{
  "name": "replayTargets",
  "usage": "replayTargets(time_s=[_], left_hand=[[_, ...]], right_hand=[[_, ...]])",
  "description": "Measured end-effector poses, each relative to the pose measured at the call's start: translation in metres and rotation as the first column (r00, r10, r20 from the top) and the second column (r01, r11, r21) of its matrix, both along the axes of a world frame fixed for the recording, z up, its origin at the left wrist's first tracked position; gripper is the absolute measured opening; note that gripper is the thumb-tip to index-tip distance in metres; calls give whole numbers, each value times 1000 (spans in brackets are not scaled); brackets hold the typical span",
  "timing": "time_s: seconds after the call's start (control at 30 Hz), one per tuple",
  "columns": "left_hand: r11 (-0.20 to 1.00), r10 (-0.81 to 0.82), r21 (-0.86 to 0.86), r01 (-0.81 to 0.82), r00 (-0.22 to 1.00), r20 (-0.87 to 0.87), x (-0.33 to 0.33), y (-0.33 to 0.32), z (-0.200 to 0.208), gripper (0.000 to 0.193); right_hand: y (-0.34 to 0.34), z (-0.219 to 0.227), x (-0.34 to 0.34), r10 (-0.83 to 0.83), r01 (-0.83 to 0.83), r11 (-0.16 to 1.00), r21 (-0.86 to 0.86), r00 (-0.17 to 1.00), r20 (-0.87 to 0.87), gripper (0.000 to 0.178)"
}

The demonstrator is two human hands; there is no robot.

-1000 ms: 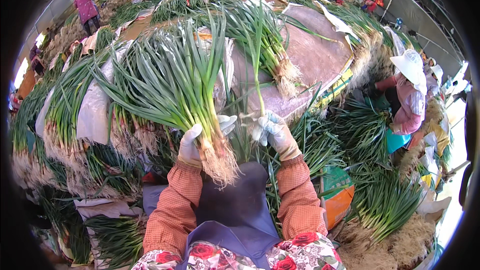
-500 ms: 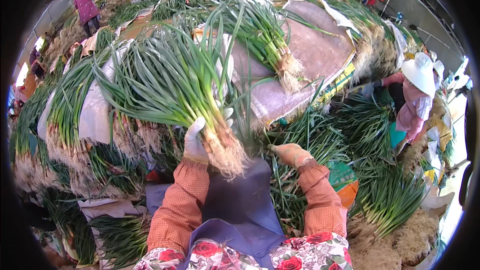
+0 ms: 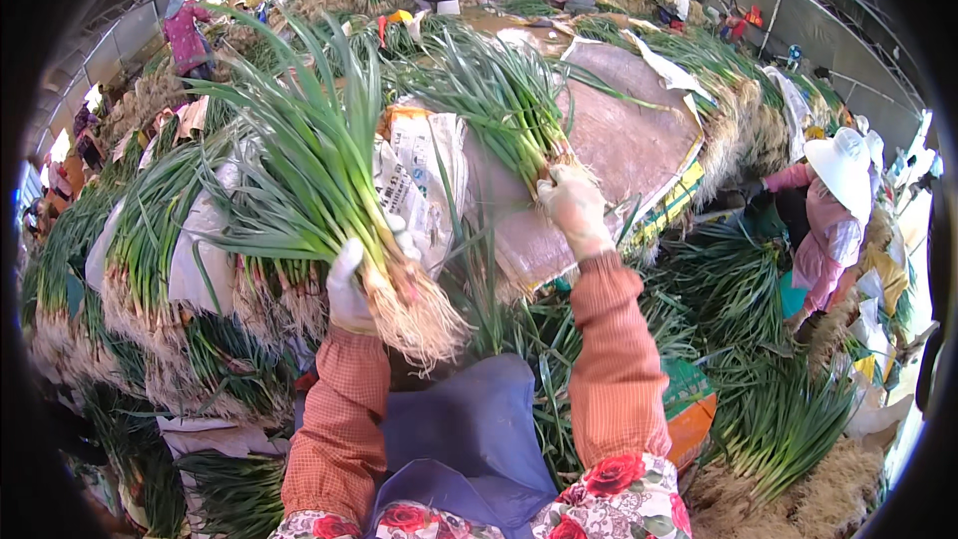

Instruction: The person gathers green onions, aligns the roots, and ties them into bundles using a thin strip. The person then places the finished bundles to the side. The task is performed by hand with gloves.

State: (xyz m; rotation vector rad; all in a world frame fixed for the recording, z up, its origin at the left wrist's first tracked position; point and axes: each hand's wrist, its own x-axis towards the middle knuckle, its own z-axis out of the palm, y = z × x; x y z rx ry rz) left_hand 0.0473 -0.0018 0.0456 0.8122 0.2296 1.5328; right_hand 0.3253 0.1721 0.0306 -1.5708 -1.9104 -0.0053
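My gloved left hand (image 3: 349, 289) is closed round the stems of a thick bunch of green garlic (image 3: 334, 165). Its long flat leaves fan up and to the left, and pale roots hang down over my lap. Farther off on the right, my gloved right hand (image 3: 574, 208) grips the lower stems and root end of a second bunch of green garlic (image 3: 509, 110). That bunch lies on a reddish-brown sheet (image 3: 629, 90), leaves pointing away to the left. The right fingertips are partly hidden among its stems.
Draped rows of green garlic (image 3: 140, 250) stand on the left, beside a white printed sack (image 3: 424, 165). Loose green garlic (image 3: 768, 399) lies in heaps at my right. A person in a white hat (image 3: 838, 165) crouches there. Other people work farther back.
My right hand has moved up and forward from beside my lap onto the bunch on the sheet. The left hand has shifted left with its bunch, whose leaves now stand more upright.
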Motion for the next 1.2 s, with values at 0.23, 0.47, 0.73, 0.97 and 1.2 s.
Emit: replayTargets(time_s=[0.23,0.47,0.73,0.97,1.2], left_hand=[[976,-83,-188,110,986,143,32,6,-37,68],[979,-11,-195,56,975,221,23,0,-49,63],[978,-61,-187,97,981,186,23,-7,-57,69],[975,-122,-155,160,966,229,10,-19,-74,69],[980,-83,-172,102,990,113,4,-28,-83,69]], right_hand=[[-112,-45,-58,396,-404,913,59,839,-374,9],[-73,-60,-31,210,-429,862,-270,787,-580,15],[-101,44,-113,124,-832,414,-368,452,-883,27],[-87,-8,-146,527,-548,833,-78,828,-190,24],[9,15,-136,509,-659,734,-162,693,-510,28]])
